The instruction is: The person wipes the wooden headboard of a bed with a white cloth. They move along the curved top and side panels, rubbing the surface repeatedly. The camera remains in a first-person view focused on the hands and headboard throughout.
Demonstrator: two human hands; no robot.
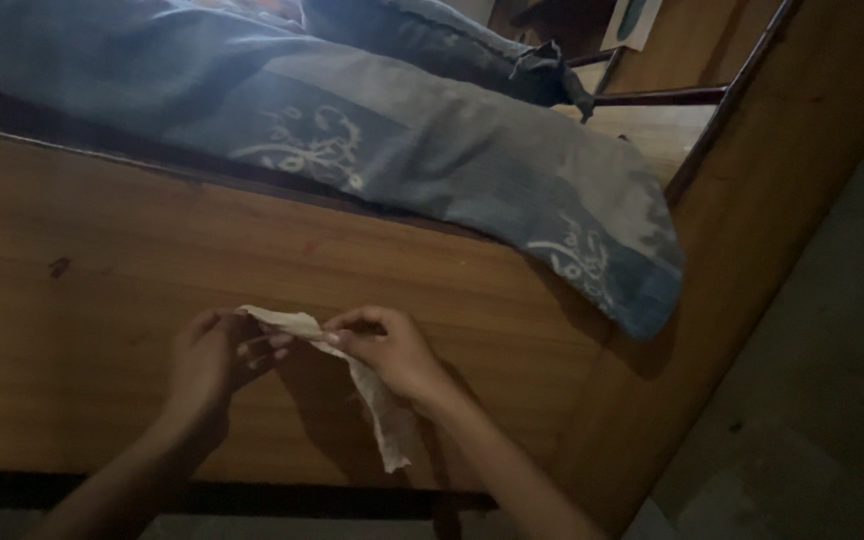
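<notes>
Fingers of left hand (207, 352), right hand (387, 350) pinch pale cloth strip (377, 400).

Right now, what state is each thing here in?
Pale cloth strip: held up at one end, crumpled, the rest hanging down.
Left hand: pinching the strip's upper end.
Right hand: closed on the strip beside the left.
Blue patterned blanket: rumpled, one corner drooping over the wooden panel.

The cloth strip (377, 395) is pale cream; the blanket (432, 150) is blue-grey (white scrollwork along its edge); the bed's board (102, 300) is orange-brown wood.
</notes>
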